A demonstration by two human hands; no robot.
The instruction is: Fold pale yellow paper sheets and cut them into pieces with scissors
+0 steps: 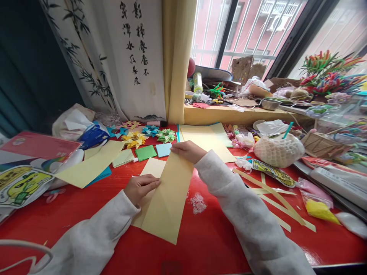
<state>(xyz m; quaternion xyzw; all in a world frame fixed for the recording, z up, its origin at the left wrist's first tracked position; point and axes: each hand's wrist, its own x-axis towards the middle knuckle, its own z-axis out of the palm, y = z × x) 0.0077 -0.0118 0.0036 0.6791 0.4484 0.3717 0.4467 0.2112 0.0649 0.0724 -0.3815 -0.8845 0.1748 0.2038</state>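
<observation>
Red and shiny, the bench [200, 236] sits under a window and is full of craft things. On it, near the person's edge, lies a long yellow paper [169, 198], folded over so one flap sits slanted on top of the other.

The left hand [140, 188] rests on the left side of the yellow paper. Its fingers [151, 183] are bent and press flat on the fold; they are not wrapped around anything. The right hand [187, 150] is at the far top corner of the yellow paper. Its fingers [175, 149] are closed on that corner, pinching it.

Just past the yellow paper lie a small green square [145, 152] and a small blue square [163, 149]. Farther back from the yellow paper are folded paper stars [134, 139] in yellow, blue and green. To the left of the yellow paper lies another big yellow sheet [91, 165]. To the right of the yellow paper are thin yellow paper strips [272, 194] and a round thing in white net [278, 151].
</observation>
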